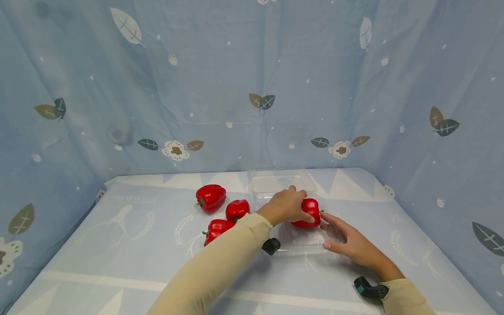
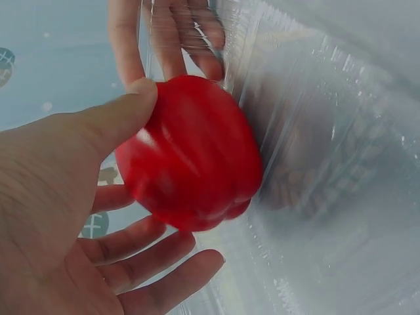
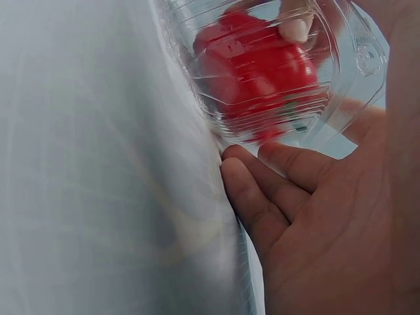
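My left hand (image 1: 288, 206) holds a red bell pepper (image 1: 310, 213) over a clear plastic clamshell container (image 1: 303, 245). In the left wrist view the thumb lies on one side of this pepper (image 2: 197, 151) and the fingers spread along the other. My right hand (image 1: 352, 243) is at the container's right side, its fingers fairly straight beside the wall. Through the clear wall (image 3: 262, 125) in the right wrist view, the pepper (image 3: 256, 69) shows with its green stem toward that hand. The container's lid (image 1: 282, 181) lies folded back on the far side.
Left of the container sit three more red bell peppers: one at the back (image 1: 211, 198), one in the middle (image 1: 237, 210), and one nearer (image 1: 216, 229), partly behind the left sleeve. A pale patterned cloth (image 1: 130, 262) covers the table. Blue printed curtains (image 1: 220, 87) surround it.
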Motion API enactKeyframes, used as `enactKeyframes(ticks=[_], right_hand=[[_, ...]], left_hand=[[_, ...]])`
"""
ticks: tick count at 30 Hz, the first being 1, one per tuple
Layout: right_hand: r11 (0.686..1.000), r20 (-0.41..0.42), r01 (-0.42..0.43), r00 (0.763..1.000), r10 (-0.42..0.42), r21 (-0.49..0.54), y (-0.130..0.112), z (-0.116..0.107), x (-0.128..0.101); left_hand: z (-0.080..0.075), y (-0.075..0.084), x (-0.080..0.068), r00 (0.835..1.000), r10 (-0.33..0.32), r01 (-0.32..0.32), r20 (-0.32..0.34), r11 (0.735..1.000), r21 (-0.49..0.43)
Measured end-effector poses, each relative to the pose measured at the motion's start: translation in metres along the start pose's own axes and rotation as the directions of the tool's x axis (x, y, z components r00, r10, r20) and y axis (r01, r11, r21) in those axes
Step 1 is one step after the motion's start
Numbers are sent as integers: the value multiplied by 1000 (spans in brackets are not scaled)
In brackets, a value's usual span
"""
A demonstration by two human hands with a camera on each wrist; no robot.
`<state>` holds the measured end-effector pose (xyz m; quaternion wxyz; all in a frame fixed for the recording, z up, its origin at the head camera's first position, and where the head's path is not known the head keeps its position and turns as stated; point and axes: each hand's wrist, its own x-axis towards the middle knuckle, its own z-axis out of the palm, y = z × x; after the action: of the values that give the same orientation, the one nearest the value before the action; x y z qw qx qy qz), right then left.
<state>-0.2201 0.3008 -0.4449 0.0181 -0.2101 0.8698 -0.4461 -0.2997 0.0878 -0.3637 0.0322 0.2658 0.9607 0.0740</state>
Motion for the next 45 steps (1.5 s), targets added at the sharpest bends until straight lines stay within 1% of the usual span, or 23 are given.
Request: enactKeyframes(ticks=[10, 13, 19, 25, 28, 31, 33, 37, 40, 45], right_hand=[[1000, -18, -24, 1000, 24, -11, -1, 2, 0], [1000, -18, -21, 1000, 21, -8, -1, 3, -1], [1000, -21, -18, 1000, 18, 1, 0, 4, 0], [1000, -20, -23, 1000, 23, -11, -1, 4, 1], [999, -28, -22, 999, 21, -28, -2, 2, 1], [999, -33, -17, 999, 15, -44, -4, 1, 0], [999, -32, -17, 999, 15, -51, -4, 1, 0], [998, -25, -12, 1000, 10, -56, -3, 1, 1], [998, -25, -9, 1000, 7, -65, -2, 1, 2], [998, -30, -25, 999, 23, -56, -2, 1, 2]], left_hand=[[-5, -12, -8, 1000, -6, 7, 19, 999, -44], [-9, -18, -13, 1000, -13, 15, 17, 996, -88], [-19, -28, -29, 1000, 6, -6, -3, 979, -204], [-25, -39, -47, 998, 14, -30, -58, 960, -277], [-30, -46, -56, 994, 3, -41, -107, 936, -348], [-35, -53, -67, 989, -27, -40, -147, 900, -434], [-38, -58, -74, 986, -51, -33, -160, 874, -485], [-38, -69, -88, 980, -91, -24, -177, 831, -556], [-36, -76, -95, 973, -112, -29, -203, 809, -587], [-30, -85, -109, 952, -173, -23, -253, 784, -620]])
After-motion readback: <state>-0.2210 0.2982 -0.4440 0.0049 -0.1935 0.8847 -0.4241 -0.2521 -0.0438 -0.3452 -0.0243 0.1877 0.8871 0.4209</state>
